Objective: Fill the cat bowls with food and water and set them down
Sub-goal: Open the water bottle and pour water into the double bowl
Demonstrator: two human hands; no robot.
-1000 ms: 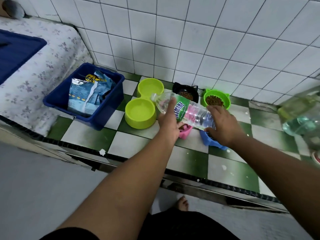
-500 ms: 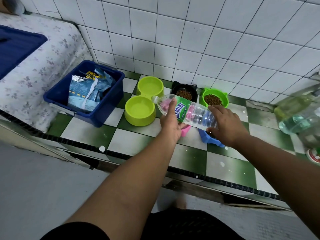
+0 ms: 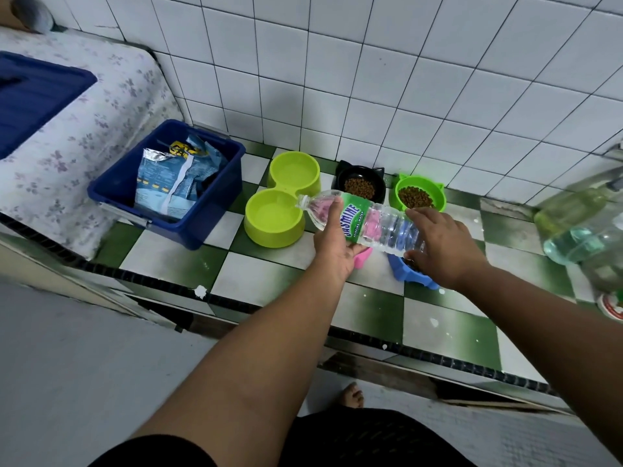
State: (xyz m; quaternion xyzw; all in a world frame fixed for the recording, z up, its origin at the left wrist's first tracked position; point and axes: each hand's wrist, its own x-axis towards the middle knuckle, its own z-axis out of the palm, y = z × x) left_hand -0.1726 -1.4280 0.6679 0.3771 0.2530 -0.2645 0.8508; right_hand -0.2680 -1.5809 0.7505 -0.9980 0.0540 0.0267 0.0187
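Checked tabletop (image 3: 269,278), white-tiled wall (image 3: 371,79). Five bowls: twin bowl (image 3: 269,239), black bowl (image 3: 340,178), green bowl (image 3: 438,197), pink bowl (image 3: 364,259), blue bowl (image 3: 401,269). Left hand (image 3: 337,244) and right hand (image 3: 441,251) grip one tilted bottle (image 3: 381,225).

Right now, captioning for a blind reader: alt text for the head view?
The left hand and right hand tip a water bottle, mouth at the near cup of a lime double bowl; a black bowl and green bowl hold kibble.
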